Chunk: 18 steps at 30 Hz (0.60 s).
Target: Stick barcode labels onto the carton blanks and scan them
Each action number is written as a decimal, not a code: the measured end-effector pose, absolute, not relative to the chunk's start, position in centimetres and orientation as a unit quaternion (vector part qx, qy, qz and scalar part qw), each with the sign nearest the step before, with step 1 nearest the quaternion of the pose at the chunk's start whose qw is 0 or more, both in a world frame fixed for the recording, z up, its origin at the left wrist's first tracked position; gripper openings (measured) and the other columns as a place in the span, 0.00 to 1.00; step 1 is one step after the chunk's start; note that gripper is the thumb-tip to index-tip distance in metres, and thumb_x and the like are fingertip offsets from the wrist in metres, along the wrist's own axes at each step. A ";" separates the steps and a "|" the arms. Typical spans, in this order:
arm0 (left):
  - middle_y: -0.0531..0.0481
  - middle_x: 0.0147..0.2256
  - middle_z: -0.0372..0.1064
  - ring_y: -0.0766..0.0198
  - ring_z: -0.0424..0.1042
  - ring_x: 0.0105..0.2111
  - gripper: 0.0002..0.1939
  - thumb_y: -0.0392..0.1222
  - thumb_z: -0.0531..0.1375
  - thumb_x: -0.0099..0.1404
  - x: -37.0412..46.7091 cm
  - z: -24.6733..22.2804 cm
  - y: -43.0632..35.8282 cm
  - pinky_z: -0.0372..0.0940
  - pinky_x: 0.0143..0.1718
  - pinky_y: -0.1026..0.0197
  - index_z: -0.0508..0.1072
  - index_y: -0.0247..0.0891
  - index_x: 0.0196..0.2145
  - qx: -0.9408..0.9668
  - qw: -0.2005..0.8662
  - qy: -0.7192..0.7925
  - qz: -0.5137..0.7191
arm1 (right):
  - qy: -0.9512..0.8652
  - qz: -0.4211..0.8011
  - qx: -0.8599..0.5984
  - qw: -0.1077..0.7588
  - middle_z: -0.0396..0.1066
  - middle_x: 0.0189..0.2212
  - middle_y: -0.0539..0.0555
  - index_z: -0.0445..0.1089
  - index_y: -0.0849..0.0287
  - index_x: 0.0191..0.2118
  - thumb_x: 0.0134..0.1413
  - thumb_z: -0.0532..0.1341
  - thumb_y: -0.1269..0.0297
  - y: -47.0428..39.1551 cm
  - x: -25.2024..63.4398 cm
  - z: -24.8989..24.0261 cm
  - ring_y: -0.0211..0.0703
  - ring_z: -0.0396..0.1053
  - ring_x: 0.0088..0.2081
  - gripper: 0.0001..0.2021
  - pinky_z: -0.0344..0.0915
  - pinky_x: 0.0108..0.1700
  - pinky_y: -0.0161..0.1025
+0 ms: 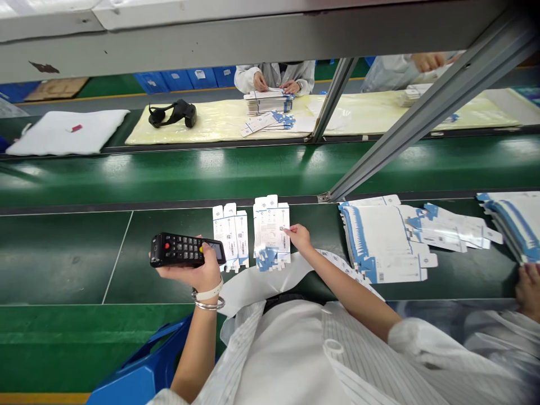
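My left hand (198, 273) is wrapped round a black handheld barcode scanner (179, 250), thumb on its keypad by the screen. In front of me lie a narrow flattened carton (230, 236) and, right of it, a wider pile of white-and-blue flattened cartons (270, 228). My right hand (298, 237) has thumb and forefinger pinched at the pile's right edge, beside a small printed code; what is between the fingertips, if anything, is too small to tell. A strip of labels on white backing (261, 284) curves beneath my right forearm.
Stacked flat cartons (375, 236) and loose ones (447, 228) lie to the right, near another person's hand (529, 287). A metal post (400, 112) slants down to the table. Across the green conveyor, a co-worker's hands (274, 84) touch a carton stack. A blue chair (139, 360) stands lower left.
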<state>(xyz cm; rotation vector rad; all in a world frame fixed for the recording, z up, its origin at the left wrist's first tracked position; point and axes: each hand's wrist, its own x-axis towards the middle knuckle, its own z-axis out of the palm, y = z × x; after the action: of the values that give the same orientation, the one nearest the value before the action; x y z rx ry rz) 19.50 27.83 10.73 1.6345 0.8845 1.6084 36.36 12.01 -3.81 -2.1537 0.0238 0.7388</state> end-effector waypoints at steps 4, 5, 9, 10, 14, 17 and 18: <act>0.38 0.51 0.45 0.54 0.57 0.53 0.36 0.33 0.61 0.47 18.8 11.7 28.4 0.62 0.52 0.47 0.45 0.40 0.50 0.641 0.282 0.347 0.624 | -0.024 0.324 -0.809 0.490 0.74 0.30 0.53 0.63 0.59 0.32 0.51 0.58 0.61 13.8 34.7 -1.3 0.41 0.72 0.31 0.07 0.67 0.29 0.34; 0.39 0.51 0.45 0.54 0.57 0.53 0.36 0.33 0.60 0.48 18.7 11.9 28.5 0.61 0.53 0.46 0.45 0.40 0.50 0.643 0.274 0.348 0.625 | -0.035 0.331 -0.799 0.501 0.74 0.30 0.52 0.63 0.59 0.33 0.52 0.58 0.60 14.9 34.0 -0.8 0.40 0.72 0.31 0.07 0.67 0.29 0.33; 0.36 0.52 0.45 0.53 0.60 0.50 0.35 0.33 0.60 0.49 18.9 12.5 28.0 0.64 0.49 0.45 0.45 0.39 0.51 0.649 0.285 0.335 0.621 | -0.063 0.331 -0.793 0.508 0.73 0.30 0.51 0.65 0.58 0.39 0.49 0.60 0.55 18.6 32.4 -0.8 0.40 0.72 0.31 0.14 0.67 0.32 0.34; 0.36 0.53 0.44 0.54 0.63 0.48 0.35 0.33 0.59 0.49 19.1 12.4 27.7 0.66 0.48 0.46 0.45 0.39 0.51 0.650 0.300 0.328 0.616 | -0.060 0.321 -0.802 0.500 0.72 0.32 0.52 0.65 0.58 0.40 0.49 0.60 0.55 18.8 32.5 -1.2 0.41 0.71 0.34 0.15 0.67 0.35 0.35; 0.34 0.56 0.39 0.58 0.66 0.44 0.37 0.34 0.60 0.50 21.2 11.4 25.7 0.68 0.44 0.51 0.42 0.41 0.53 0.644 0.380 0.301 0.592 | -0.017 0.277 -0.851 0.445 0.68 0.43 0.58 0.67 0.62 0.40 0.49 0.61 0.64 16.2 34.2 -3.6 0.46 0.65 0.47 0.12 0.62 0.47 0.40; 0.35 0.54 0.45 0.63 0.69 0.39 0.38 0.36 0.59 0.52 23.4 10.1 23.8 0.69 0.41 0.54 0.39 0.42 0.54 0.653 0.430 0.283 0.555 | 0.000 0.303 -0.856 0.418 0.68 0.41 0.57 0.67 0.64 0.40 0.52 0.60 0.66 13.7 35.4 -5.2 0.44 0.67 0.44 0.10 0.64 0.46 0.44; 0.36 0.52 0.49 0.64 0.70 0.37 0.38 0.37 0.59 0.53 24.1 9.6 23.3 0.69 0.40 0.54 0.38 0.42 0.54 0.659 0.444 0.277 0.541 | 0.000 0.318 -0.852 0.416 0.68 0.40 0.56 0.67 0.64 0.41 0.53 0.59 0.65 13.2 35.5 -5.5 0.42 0.67 0.41 0.10 0.65 0.44 0.44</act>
<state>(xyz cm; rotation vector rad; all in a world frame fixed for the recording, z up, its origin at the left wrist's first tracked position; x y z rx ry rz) 24.10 23.27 9.64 1.6333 0.6870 1.3411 35.50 13.18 -5.53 -2.1402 0.0008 0.7983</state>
